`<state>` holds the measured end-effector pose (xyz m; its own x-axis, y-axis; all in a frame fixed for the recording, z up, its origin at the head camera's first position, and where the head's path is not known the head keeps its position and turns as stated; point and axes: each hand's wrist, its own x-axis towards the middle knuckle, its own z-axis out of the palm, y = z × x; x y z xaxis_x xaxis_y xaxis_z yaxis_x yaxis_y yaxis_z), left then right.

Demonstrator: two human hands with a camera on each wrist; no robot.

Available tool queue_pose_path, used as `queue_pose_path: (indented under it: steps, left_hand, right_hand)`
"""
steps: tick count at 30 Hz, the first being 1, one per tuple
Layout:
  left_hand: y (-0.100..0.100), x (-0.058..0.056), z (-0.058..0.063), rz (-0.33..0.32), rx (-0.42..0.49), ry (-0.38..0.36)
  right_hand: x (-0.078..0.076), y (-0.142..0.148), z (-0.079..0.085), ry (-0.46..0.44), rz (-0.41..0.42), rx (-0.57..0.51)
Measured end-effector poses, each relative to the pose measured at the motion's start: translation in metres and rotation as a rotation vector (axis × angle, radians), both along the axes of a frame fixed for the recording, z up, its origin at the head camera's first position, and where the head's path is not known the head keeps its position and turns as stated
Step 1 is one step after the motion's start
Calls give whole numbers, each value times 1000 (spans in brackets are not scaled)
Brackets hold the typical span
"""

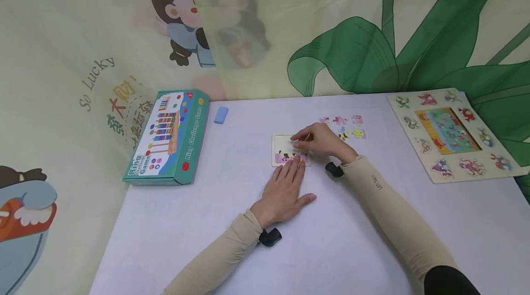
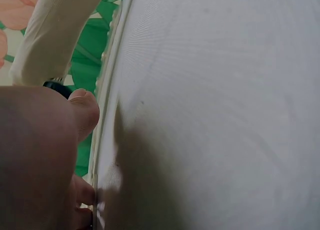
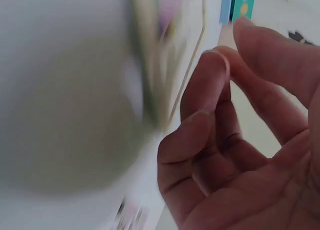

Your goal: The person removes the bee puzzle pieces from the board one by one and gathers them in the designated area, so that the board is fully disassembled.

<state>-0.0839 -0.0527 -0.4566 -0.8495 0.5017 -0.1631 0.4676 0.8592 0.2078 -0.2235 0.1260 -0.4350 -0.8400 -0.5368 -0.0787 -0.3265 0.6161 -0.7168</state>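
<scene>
A small square puzzle tray [image 1: 282,142] lies on the white table, with fitted purple, black and yellow jigsaw pieces [image 1: 284,155] along its near side. My left hand [image 1: 281,193] rests flat with fingers stretched forward, fingertips at the tray's near edge and thumb out to the right. Over the tray's right part is my right hand [image 1: 320,141], its fingers bent. The right wrist view shows the right hand's thumb [image 3: 265,52] and bent fingers with a gap between them and no piece there. Several loose jigsaw pieces [image 1: 357,133] lie just beyond the right hand.
A green game box [image 1: 165,138] stands at the table's left, and a blue block [image 1: 221,115] lies beside it. At the right back lies a large cream board [image 1: 418,157] with animal pictures. A printed cloth [image 1: 256,78] hangs behind the table.
</scene>
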Motion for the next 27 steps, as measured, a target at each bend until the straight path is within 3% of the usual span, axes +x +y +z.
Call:
queue_pose_path:
  steps: [4,8,27]
  left_hand:
    - [0,-1,-1,1,3,-31]
    - [0,-1,-2,2,-5,-44]
    - [-1,1,-1,-7,-47,-6]
  right_hand:
    - [1,-18,0,-67,58,17]
    - [1,-28,1,-61,92,34]
    - [6,-48,2,-128,85,54]
